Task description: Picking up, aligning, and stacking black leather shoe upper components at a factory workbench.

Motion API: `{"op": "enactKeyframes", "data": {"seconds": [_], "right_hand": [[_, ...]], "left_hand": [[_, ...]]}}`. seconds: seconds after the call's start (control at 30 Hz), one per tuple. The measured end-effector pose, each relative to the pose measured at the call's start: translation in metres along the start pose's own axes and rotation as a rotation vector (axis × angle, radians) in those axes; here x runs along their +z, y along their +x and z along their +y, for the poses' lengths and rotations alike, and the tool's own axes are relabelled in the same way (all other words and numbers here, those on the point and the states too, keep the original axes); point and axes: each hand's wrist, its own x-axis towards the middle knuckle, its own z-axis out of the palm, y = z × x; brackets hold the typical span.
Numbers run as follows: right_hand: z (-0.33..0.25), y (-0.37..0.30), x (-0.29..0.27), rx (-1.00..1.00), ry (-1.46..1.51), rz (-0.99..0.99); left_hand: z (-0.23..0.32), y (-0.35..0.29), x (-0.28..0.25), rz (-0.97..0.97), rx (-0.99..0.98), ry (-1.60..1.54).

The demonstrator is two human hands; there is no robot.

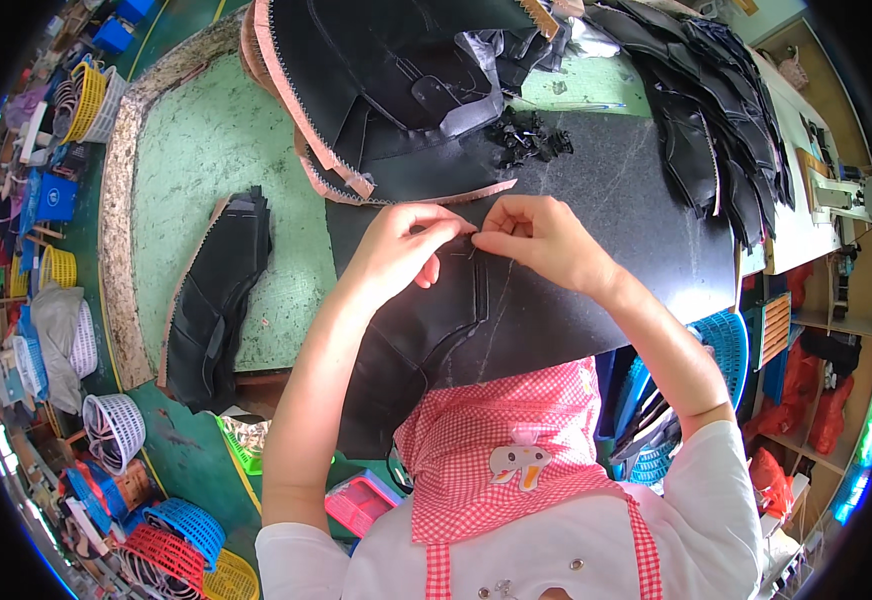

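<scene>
In front of you, a board lies on the tabletop, a leather piece over its near left part. A stack rests on your left; behind the leather piece sits a pile, scraps on its right; a heap lies far right.

**Pale-green table, heavily laden**

Edged in mottled trim. Carries, read from mid-view, a dark board toward three o'clock, a pile of black pieces at nine, a pink-rimmed stack toward twelve, a layered black heap at two. On the board, bears crumpled black scraps at one and a black panel around seven, draped past the near edge.
</scene>
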Motion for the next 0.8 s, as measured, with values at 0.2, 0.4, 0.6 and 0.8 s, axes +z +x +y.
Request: {"op": "enactKeyframes", "data": {"seconds": [0.2, 0.4, 0.6, 0.8], "right_hand": [[-0.004, 0.012, -0.013, 0.199, 0.201, -0.227], [-0.007, 0.013, -0.016, 0.230, 0.218, -0.300], [-0.004, -0.001, -0.009, 0.164, 0.281, -0.258], [0.006, -0.008, 0.000, 0.132, 0.512, -0.214]], "left_hand": [[0.001, 0.000, 0.000, -0.021, 0.006, 0.175], [-0.009, 0.000, 0.004, 0.019, 0.020, 0.131], [-0.013, -0.001, 0.000, 0.005, 0.050, 0.061], [-0.018, -0.004, -0.006, -0.037, 0.055, -0.080]]}}
